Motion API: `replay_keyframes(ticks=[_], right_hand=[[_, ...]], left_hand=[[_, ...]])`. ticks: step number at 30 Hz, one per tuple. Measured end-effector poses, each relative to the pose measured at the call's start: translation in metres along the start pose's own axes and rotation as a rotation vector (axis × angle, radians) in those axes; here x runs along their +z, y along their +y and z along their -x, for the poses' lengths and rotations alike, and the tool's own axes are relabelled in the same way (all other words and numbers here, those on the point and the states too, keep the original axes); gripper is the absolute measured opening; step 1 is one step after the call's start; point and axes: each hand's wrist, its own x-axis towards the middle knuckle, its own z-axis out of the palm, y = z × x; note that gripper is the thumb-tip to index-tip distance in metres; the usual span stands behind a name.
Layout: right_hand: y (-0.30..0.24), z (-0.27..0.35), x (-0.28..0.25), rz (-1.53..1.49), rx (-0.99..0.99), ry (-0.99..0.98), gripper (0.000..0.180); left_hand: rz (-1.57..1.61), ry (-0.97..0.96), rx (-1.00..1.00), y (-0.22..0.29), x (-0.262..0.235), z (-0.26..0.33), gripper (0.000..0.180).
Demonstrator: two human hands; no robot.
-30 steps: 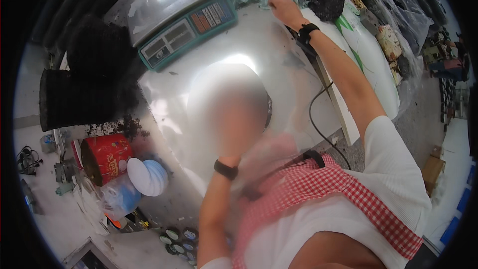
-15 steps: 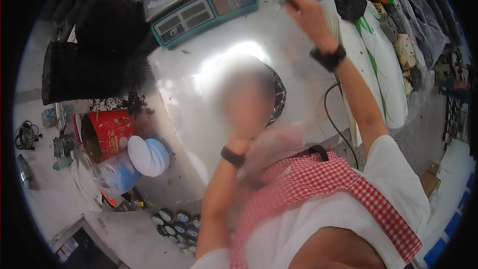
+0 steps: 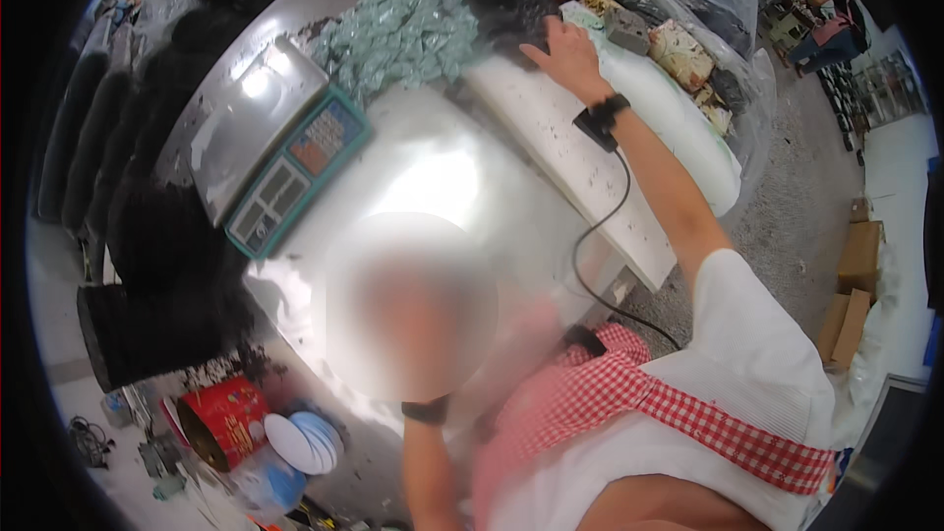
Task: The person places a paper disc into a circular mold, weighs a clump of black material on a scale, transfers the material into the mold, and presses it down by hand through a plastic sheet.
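My right hand point(image 3: 572, 67) reaches to the far side of the worktop, thumb and fingers apart. Its fingertips are beside a dark, crumpled black heap point(image 3: 523, 25), whose kind I cannot make out. My left hand point(image 3: 413, 320) is over the shiny metal worktop point(image 3: 418, 128). A round blur hides its fingers and anything in them. Left of the worktop's middle stands a weighing scale point(image 3: 300, 172) with a teal front and metal pan. Behind it lies a heap of pale green, shiny, flat pieces point(image 3: 398, 34).
A long white slab point(image 3: 560, 162) lies below my right forearm, with a black cable point(image 3: 580, 246) beside it. Blocks point(image 3: 678, 54) line the far right. A red tin point(image 3: 224, 423) and white discs point(image 3: 303, 442) sit near left. Another person point(image 3: 836, 25) is in the distance.
The view has turned, and the scale appears lower and further left. My right hand has moved from over the worktop to the black heap. The round dark-rimmed thing near my left hand no longer shows.
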Motion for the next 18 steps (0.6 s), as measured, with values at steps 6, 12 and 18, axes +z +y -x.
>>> replay_keyframes(ticks=[6, 12, 18], right_hand=[[0.01, -0.077, 0.086, -0.167, 0.367, 0.124, 0.118], [-0.031, -0.115, 0.084, -0.655, 0.11, 0.08, 0.087], [0.009, -0.174, 0.102, -0.701, 0.096, 0.121, 0.078]], left_hand=[[-0.033, -0.002, 0.016, -0.001, -0.02, -0.006, 0.064], [-0.053, -0.069, 0.013, -0.004, -0.024, -0.009, 0.069], [-0.067, -0.002, 0.093, 0.002, -0.017, -0.016, 0.067]])
